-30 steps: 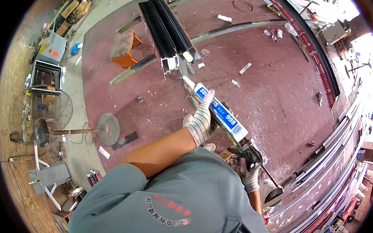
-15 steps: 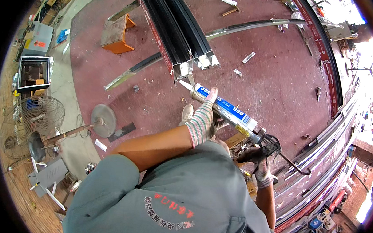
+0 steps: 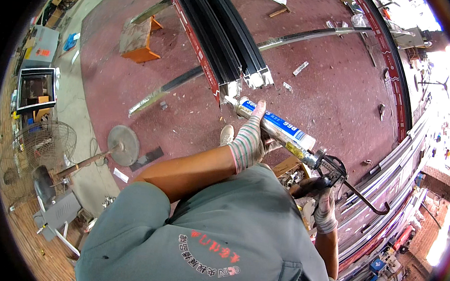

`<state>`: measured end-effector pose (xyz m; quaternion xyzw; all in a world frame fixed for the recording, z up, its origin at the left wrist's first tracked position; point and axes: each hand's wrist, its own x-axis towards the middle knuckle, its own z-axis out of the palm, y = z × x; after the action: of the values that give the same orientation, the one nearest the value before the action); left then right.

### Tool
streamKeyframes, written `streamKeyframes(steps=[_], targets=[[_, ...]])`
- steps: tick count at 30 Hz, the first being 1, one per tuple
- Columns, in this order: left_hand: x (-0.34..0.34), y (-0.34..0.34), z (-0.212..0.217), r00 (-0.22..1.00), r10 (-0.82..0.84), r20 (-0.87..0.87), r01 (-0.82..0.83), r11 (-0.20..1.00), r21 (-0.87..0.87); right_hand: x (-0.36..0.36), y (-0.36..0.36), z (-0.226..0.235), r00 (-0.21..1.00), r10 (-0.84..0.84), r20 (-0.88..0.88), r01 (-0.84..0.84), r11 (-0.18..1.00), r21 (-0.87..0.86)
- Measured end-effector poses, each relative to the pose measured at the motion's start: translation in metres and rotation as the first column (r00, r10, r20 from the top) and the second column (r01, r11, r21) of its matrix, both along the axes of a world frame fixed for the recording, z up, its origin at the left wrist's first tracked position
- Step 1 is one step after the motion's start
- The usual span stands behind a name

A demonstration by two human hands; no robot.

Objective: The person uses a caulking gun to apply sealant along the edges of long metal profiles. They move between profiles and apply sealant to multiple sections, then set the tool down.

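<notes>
a gloved left hand (image 3: pixel 250 142) wraps a tube (image 3: pixel 281 128), thumb on top, while the gloved right hand (image 3: pixel 326 212) grips the gun (image 3: pixel 331 169) at its handle end, fingers partly hidden. the tube slants in front of a grey-green shirt (image 3: pixel 216 216), its nozzle (image 3: pixel 231 100) at the cut ends of dark profiles (image 3: pixel 213 33); whether they touch cannot be told. a loose left hand could let the nozzle wander; too hard a squeeze by the right could push out excess and smear the profiles. the hooked rod (image 3: pixel 367 200), jutting behind, could snag if swung.
</notes>
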<state>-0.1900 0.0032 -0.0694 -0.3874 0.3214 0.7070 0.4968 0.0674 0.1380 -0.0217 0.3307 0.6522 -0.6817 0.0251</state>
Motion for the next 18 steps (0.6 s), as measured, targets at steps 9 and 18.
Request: streamKeyframes(steps=[9, 18], targets=[[-0.005, -0.004, -0.005, 0.998, -0.057, -0.018, 0.058, 0.996, 0.066, -0.013, -0.011, 0.014, 0.986, -0.164, 0.018, 0.165, 0.985, -0.057], [-0.005, -0.002, -0.012, 0.993, -0.090, -0.075, 0.097, 0.991, 0.097, -0.024, -0.014, 0.024, 0.980, -0.193, 0.052, 0.196, 0.979, -0.052]])
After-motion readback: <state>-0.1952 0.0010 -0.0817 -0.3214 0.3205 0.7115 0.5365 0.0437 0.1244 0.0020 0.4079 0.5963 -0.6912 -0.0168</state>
